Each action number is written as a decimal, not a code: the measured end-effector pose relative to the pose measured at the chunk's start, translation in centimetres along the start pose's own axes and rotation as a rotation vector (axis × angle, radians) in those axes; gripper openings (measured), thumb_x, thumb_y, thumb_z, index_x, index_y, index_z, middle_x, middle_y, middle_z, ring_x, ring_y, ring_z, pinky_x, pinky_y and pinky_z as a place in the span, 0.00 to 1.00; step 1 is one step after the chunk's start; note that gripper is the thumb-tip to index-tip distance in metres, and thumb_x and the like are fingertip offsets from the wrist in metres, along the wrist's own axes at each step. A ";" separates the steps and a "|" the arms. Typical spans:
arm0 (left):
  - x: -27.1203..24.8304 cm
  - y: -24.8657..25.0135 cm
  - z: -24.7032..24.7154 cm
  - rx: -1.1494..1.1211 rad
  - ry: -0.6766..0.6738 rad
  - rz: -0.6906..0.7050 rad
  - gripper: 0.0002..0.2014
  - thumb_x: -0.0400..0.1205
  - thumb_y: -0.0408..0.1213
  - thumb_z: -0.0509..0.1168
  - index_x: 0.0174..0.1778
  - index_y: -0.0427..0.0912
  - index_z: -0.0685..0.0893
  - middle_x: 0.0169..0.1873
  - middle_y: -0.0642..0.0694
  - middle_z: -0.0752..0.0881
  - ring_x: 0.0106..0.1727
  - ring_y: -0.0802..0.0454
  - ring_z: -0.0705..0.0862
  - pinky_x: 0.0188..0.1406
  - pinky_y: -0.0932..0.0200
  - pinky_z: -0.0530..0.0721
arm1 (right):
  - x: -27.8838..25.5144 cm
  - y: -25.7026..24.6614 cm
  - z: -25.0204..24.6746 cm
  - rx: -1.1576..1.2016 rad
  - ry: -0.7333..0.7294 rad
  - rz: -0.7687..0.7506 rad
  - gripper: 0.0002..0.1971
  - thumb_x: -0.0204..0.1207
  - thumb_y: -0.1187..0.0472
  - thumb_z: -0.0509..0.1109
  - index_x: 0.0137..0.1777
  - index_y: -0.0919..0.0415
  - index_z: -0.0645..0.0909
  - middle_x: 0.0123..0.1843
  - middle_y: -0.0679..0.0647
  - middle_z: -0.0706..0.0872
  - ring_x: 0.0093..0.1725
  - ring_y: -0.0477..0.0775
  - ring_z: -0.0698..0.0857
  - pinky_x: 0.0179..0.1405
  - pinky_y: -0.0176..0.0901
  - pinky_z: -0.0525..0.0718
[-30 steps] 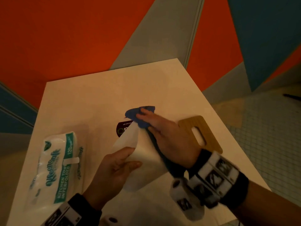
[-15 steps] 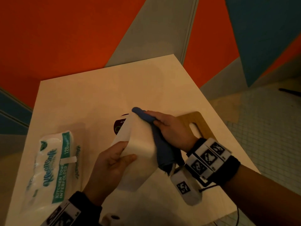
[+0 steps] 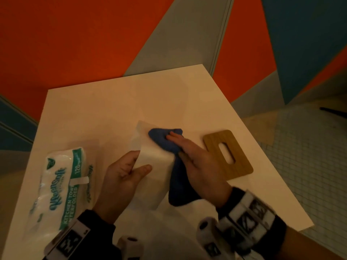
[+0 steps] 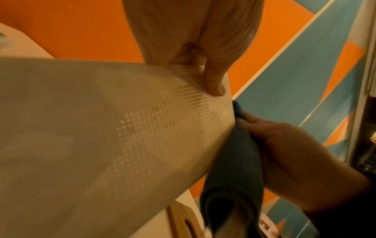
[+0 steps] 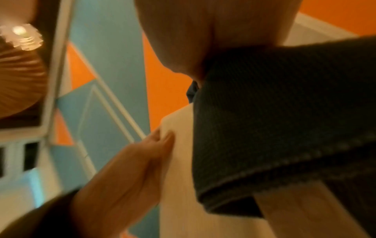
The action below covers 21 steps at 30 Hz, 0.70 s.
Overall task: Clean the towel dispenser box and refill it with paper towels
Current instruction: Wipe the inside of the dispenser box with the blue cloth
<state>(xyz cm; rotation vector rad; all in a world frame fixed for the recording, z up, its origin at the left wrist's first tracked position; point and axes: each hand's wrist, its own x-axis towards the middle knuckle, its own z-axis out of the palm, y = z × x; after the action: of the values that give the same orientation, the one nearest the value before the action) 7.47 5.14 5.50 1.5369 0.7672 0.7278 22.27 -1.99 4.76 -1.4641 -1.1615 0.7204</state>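
Observation:
A white towel dispenser box [image 3: 150,162] lies tilted on the white table [image 3: 112,109], with a perforated face [image 4: 162,128] showing in the left wrist view. My left hand [image 3: 127,173] grips its near left edge, thumb [image 4: 213,80] on the top face. My right hand [image 3: 189,154] holds a blue cloth [image 3: 165,139] against the box's far right part, and the cloth's tail [image 3: 178,190] hangs down the right side. The cloth [image 5: 274,128] fills the right wrist view beside the box [image 5: 183,161]. A wrapped pack of paper towels [image 3: 60,181] lies to the left.
A wooden lid [image 3: 228,152] with an oblong slot lies flat on the table right of my right hand. Orange, grey and blue wall panels stand behind the table. Tiled floor [image 3: 309,166] lies beyond the table's right edge.
My right hand has slid the cloth from the box's right edge onto its far top face. The box has turned flatter in my left hand and now hides the dark round mark.

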 end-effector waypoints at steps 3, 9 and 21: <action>-0.6 -0.2 -0.1 0.035 -0.036 0.040 0.18 0.71 0.24 0.68 0.33 0.57 0.88 0.30 0.67 0.90 0.32 0.72 0.85 0.32 0.78 0.81 | 3.2 1.3 -0.9 -0.028 -0.038 0.202 0.18 0.82 0.73 0.52 0.68 0.65 0.73 0.69 0.54 0.77 0.70 0.52 0.74 0.70 0.33 0.71; -1.5 -0.6 -0.9 0.075 0.003 0.057 0.17 0.68 0.33 0.71 0.33 0.67 0.86 0.30 0.69 0.89 0.31 0.72 0.84 0.31 0.78 0.81 | 1.6 0.8 0.1 -0.099 0.010 0.162 0.18 0.82 0.70 0.53 0.70 0.59 0.72 0.71 0.49 0.75 0.69 0.42 0.71 0.63 0.14 0.63; 0.0 -0.2 -1.0 0.117 -0.031 -0.023 0.18 0.74 0.23 0.67 0.37 0.56 0.81 0.28 0.65 0.89 0.33 0.73 0.84 0.32 0.79 0.81 | 2.1 1.9 -0.1 -0.101 -0.016 0.163 0.17 0.82 0.71 0.53 0.68 0.63 0.74 0.68 0.55 0.78 0.68 0.51 0.75 0.62 0.19 0.68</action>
<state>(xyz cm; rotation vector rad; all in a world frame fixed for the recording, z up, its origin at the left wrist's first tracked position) 6.64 5.75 5.35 1.6388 0.8147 0.6500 23.55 0.03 3.31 -1.6546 -1.1134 0.7955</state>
